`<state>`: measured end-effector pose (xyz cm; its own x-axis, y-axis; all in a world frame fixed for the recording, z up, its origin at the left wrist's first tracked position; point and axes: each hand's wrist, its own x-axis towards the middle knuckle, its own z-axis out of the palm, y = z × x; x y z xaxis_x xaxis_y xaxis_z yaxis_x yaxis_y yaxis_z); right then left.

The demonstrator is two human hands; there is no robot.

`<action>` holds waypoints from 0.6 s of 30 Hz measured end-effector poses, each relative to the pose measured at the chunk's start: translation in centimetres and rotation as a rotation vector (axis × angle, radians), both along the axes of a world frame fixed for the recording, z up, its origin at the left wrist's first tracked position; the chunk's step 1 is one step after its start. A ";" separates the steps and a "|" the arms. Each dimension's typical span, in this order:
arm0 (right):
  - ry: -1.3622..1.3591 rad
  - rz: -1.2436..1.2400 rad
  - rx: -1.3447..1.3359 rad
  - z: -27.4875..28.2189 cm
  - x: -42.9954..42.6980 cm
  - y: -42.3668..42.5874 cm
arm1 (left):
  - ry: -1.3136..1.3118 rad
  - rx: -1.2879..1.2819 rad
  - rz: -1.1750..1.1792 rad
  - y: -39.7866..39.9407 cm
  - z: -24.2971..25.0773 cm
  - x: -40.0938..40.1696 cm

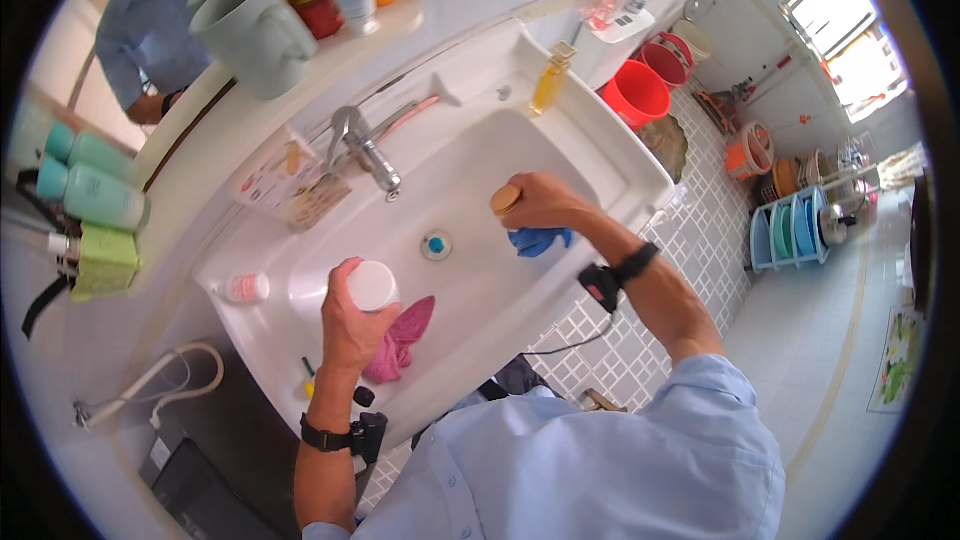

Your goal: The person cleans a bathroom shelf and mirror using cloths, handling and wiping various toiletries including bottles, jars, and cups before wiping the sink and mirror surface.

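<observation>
My left hand (351, 326) is wrapped around a white round container (373, 286), its flat top facing up, over the left side of the white sink basin (480, 157). A crumpled pink cloth (397, 345) lies just beside that hand. Farther right, my right hand (541, 199) grips a container with a tan round cap (506, 199); its body is mostly hidden by the fingers. A blue cloth (536, 241) shows below the right hand; whether the hand touches it is unclear. Between the hands sits the drain (436, 245) with a blue centre.
A chrome faucet (364, 150) rises at the back. On the rim stand a yellow bottle (552, 79) and a white-and-pink bottle (247, 288). A grey mug (251, 34) occupies the shelf under the mirror. Red buckets (636, 96) are on the tiled floor at right.
</observation>
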<state>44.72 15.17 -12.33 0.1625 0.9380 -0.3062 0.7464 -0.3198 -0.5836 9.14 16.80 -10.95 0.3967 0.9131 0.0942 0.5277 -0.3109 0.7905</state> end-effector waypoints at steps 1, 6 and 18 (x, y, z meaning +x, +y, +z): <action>0.070 -0.047 0.059 2.2 1.6 -1.7 | 0.027 0.037 -0.034 0.2 0.0 1.7; 0.004 -0.239 0.195 7.1 9.4 -10.4 | -0.093 0.083 -0.235 1.2 -1.1 11.6; -0.176 -0.419 0.367 -1.7 12.9 -8.9 | -0.138 0.199 -0.566 5.9 -4.7 34.0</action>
